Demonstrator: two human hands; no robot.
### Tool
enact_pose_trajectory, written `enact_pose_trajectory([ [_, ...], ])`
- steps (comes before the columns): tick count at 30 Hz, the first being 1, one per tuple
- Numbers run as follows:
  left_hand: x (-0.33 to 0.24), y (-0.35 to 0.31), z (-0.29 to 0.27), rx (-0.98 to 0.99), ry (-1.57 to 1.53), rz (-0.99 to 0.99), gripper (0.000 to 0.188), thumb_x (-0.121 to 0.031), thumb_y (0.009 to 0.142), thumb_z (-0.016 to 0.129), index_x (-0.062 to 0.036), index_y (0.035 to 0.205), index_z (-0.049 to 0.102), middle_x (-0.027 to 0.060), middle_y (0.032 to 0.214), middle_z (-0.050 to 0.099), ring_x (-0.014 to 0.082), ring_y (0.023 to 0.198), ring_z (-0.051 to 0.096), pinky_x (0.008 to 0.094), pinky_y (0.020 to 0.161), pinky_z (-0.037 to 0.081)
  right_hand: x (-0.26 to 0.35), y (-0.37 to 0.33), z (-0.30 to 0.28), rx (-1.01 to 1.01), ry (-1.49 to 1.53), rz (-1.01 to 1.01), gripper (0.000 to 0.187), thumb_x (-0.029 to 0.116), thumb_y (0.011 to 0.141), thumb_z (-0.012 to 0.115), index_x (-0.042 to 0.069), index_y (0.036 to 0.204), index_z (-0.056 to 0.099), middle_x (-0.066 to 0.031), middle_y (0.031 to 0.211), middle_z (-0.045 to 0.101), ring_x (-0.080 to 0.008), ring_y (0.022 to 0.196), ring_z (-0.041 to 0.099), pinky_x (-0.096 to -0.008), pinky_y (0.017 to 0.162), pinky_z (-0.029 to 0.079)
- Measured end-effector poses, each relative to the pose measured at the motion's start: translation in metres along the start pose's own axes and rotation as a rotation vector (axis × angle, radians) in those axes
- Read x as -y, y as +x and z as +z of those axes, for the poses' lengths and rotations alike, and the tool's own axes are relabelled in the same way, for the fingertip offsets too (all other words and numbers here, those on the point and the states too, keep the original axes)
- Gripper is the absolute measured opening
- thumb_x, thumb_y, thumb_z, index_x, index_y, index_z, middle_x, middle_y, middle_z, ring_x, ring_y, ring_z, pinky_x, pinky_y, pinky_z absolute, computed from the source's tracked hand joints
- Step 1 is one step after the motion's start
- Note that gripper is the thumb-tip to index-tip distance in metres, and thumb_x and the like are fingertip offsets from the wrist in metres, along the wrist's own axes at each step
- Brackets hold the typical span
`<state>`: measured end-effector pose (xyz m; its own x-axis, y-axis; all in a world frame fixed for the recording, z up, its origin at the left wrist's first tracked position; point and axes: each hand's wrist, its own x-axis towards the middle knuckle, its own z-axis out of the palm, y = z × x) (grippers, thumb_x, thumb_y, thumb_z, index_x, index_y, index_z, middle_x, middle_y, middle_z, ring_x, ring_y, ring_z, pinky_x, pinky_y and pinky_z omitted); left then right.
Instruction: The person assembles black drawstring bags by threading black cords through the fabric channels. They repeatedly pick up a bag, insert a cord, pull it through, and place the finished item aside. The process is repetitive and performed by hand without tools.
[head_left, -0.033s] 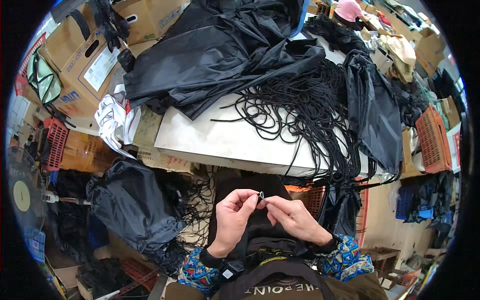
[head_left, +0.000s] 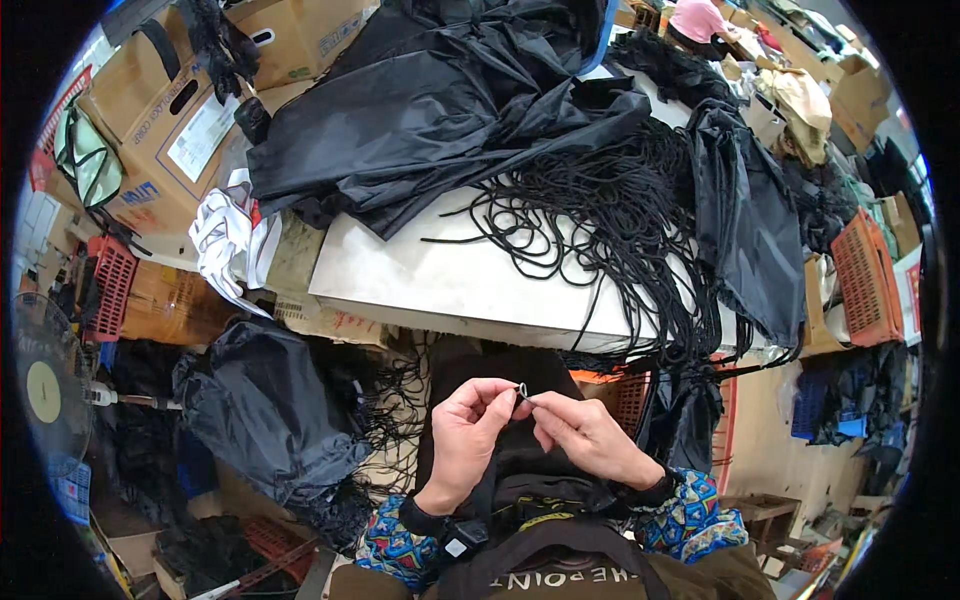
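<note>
l hand & r hand both pinch a small grey loop, thumb-to-finger grip, above lap in front of white worktop. black cords spill over worktop edge, nr black fabric.

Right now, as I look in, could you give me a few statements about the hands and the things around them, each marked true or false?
1. The left hand and right hand meet at a small grey loop. True.
2. Both hands rest flat on the white table. False: they are held in front of it, above the person's lap.
3. Black fabric lies heaped on the table. True.
4. Every black cord stays on the tabletop. False: many black cords hang over its front edge.
5. An orange crate shows at the far right. True.
</note>
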<state>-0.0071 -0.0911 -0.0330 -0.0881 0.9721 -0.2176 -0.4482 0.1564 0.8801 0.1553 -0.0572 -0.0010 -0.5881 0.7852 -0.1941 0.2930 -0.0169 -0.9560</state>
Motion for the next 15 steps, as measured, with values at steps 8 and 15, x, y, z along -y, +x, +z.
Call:
enact_pose_trajectory([
  [8, -0.003, -0.003, -0.004, 0.036, -0.005, -0.067, 0.017, -0.013, 0.092, 0.058, 0.0011, 0.101, 0.062, 0.0024, 0.079, 0.063, 0.0021, 0.061, 0.052, 0.016, 0.053, 0.043, -0.001, 0.004, -0.006, 0.12, 0.071, 0.106, 0.023, 0.02, 0.098, 0.041, 0.003, 0.101, 0.056, -0.0034, 0.062, 0.053, -0.0098, 0.059, 0.052, -0.0261, 0.057, 0.042],
  [15, -0.006, 0.005, -0.007, 0.099, 0.22, -0.101, 0.018, -0.017, 0.093, 0.055, -0.0001, 0.096, 0.062, -0.0009, 0.072, 0.059, 0.0005, 0.055, 0.045, 0.016, 0.049, 0.037, 0.001, 0.005, -0.008, 0.168, -0.293, -0.025, 0.011, 0.011, 0.092, 0.048, 0.002, 0.096, 0.054, -0.0122, 0.068, 0.058, -0.0275, 0.064, 0.06, -0.0336, 0.057, 0.047],
])
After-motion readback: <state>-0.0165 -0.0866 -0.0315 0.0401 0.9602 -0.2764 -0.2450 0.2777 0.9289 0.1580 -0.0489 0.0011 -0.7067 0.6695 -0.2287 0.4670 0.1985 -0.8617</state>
